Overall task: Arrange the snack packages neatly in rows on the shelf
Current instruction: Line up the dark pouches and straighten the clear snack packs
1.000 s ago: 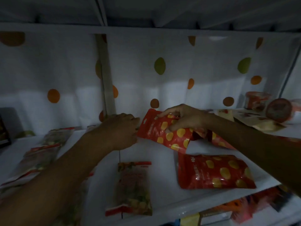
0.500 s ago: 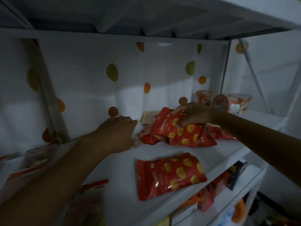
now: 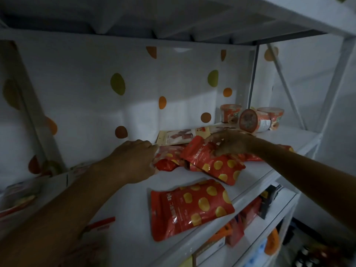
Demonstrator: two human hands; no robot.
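On the white shelf a red snack pouch with yellow dots lies flat near the front edge. Behind it is a loose pile of the same red pouches. My right hand grips the top pouch of the pile near its upper edge. My left hand has its fingers curled at the pile's left end, on a crumpled red pouch; the grip itself is hidden. A pale flat packet with brown sticks lies at the back.
Red instant cups stand and lie at the shelf's back right. Clear packets lie at the far left. A lower shelf holds more packages. A dotted white sheet forms the back; a metal upright stands at the right.
The view has swung right, shifting the shelf contents left. My right hand has carried its red pouch to the pile; my left hand has reached to the pile's left end.
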